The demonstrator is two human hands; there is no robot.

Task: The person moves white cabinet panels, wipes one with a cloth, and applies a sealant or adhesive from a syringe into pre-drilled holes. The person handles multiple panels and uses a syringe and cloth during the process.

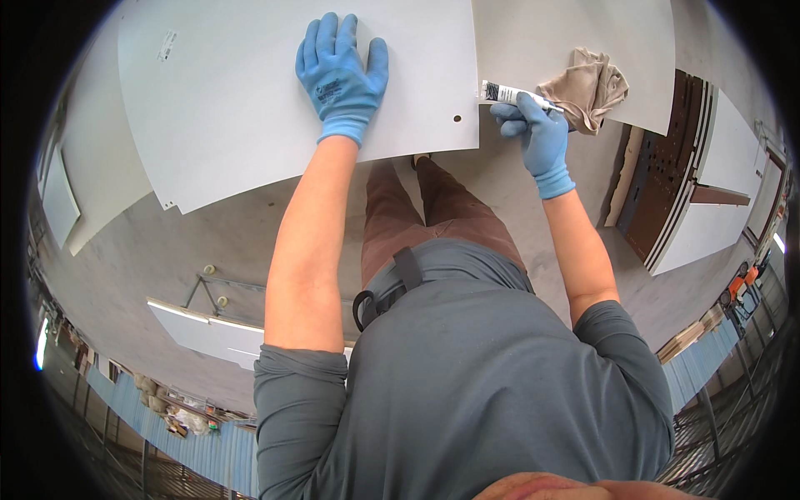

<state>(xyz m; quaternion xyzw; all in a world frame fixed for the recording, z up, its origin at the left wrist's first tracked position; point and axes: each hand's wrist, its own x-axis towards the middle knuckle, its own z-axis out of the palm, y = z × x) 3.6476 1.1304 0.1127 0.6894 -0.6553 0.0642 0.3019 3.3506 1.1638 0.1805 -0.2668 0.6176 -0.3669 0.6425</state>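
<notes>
My left hand (340, 79), in a blue work glove, lies flat with its fingers apart on a large white panel (225, 100). A small dark round hole shows near the panel's right edge. My right hand (543, 142), gloved the same way, is closed on a slim white tube (515, 95) with dark print. The tube points left, its tip just beside the panel's right edge. Right behind the tube lies a crumpled beige rag (593, 87), on a second pale panel (642, 42). My right fingers partly cover the tube's rear end.
Brown and white boards (667, 167) are stacked at the right. At the lower left, another white board (196, 329) lies near a wheeled metal frame (200, 287). A small printed label (167, 46) sits on the panel's far left. Grey floor shows below the panels.
</notes>
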